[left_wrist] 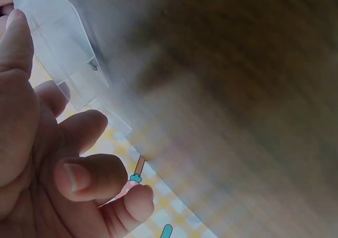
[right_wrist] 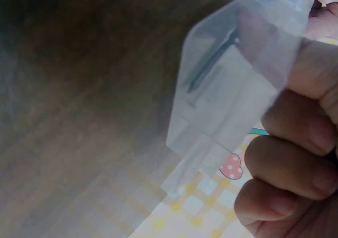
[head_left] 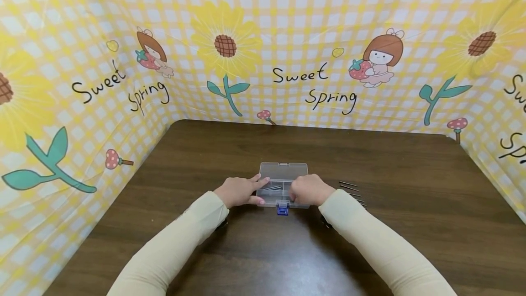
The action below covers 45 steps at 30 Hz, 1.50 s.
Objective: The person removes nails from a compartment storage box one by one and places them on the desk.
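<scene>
A clear plastic box with a blue latch stands on the table, its lid folded back. Several thin grey nails lie in its left compartment. My left hand steadies the left end, thumb at the front wall, loosely extended fingers toward the hinge. My right hand reaches into the right compartment with curled fingers. Through the cloudy wall in the right wrist view, a dark nail slants from those fingertips, seemingly pinched; the exact contact is blurred.
More nails lie in a loose row on the brown table, right of the box and partly behind the right sleeve. A yellow checked cloth with flower prints hangs around the table's back and sides.
</scene>
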Tool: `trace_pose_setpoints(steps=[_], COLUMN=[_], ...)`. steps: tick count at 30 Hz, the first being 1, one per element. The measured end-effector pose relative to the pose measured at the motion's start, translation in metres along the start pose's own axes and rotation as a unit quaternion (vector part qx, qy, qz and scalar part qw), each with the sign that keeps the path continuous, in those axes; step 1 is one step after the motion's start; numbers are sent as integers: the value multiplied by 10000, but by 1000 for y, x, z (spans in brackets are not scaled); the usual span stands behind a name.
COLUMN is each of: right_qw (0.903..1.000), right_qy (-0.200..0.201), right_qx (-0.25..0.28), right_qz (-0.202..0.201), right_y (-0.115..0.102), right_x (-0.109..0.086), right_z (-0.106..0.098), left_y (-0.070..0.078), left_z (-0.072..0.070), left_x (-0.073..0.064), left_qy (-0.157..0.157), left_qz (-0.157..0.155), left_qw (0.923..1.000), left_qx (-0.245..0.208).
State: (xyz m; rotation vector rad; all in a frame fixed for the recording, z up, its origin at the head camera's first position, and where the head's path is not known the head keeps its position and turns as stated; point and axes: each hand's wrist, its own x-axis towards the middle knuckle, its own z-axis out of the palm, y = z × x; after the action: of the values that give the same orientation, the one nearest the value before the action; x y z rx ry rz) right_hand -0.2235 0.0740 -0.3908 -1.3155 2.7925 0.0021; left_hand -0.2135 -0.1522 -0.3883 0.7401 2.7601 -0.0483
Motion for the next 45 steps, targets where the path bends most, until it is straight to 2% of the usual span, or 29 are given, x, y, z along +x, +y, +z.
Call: trace_pose_setpoints(steps=[11,17,24,34,45], right_qw=[9998,9997,9979,9957,9931], right_qy=[69,-226,-563,-826,-926], right_qx=[-126,-58,136,277,637], right_qz=[-114,-24,291,321,334], right_y=[0,-2,-4,2,6], right_x=[-2,-1,-2,-5,-12], right_z=[-1,-10,-25,-32,-34], left_y=[-2,-1,0,1,0], left_z=[1,1,-3,0,1], left_x=[1,1,1,0,0], left_qy=[28,-17,-20,-8,-67], left_qz=[-12,-40,-12,-53,-64], left_qw=[9999,9999,9998,10000,9999], left_qx=[115,112,191,-5,-60])
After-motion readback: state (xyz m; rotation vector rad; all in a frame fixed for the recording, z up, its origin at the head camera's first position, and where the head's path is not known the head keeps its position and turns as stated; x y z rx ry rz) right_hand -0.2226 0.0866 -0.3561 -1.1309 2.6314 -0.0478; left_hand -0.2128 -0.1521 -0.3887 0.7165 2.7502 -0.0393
